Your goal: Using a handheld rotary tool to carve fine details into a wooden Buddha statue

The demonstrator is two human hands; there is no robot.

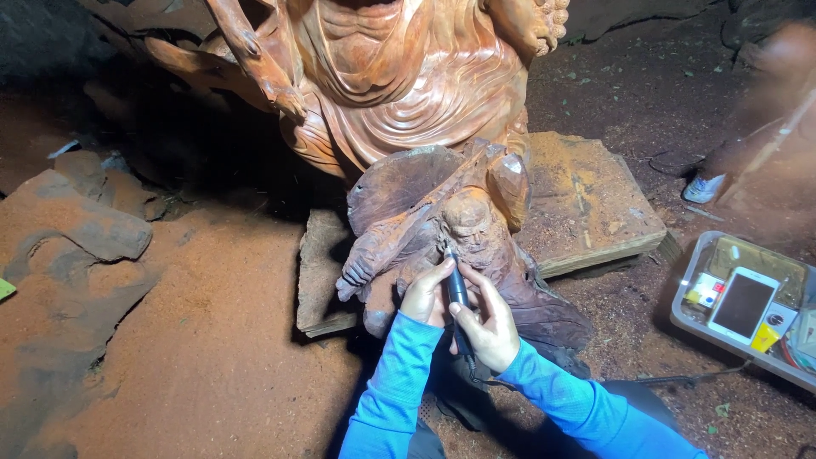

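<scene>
The small wood carving [442,229] is the reference landmark. It is a dark brown figure with a rounded head, standing near the centre of the view on a flat wooden slab [595,200] that extends to its right.

Hands and tool:
- The right hand [486,323] sits at the lower front of the small wood carving. Its fingers are curled closed around the body of a slim black rotary handpiece [457,293], held like a pen.
- The left hand [425,293] lies just left of the handpiece. Its fingers are bent and partly closed, touching both the handpiece and the front of the carving.
- The handpiece tip points upward and meets the carving just below the rounded head. A dark cord [472,365] leaves the rear of the tool and runs down between the 2 blue sleeves [399,382].

Surroundings:
- Directly behind the small wood carving stands a large reddish carved statue [408,76] with folded drapery; the 2 pieces appear to touch.
- Left of the carving, reddish sawdust [212,340] covers the ground, with rough wood blocks [85,221] further left.
- Well to the right of the carving sits a shallow grey tray [690,316] holding a white smartphone [744,304] and small coloured items.
- Above the tray, a blurred shoe [704,189] of another person is visible.
</scene>
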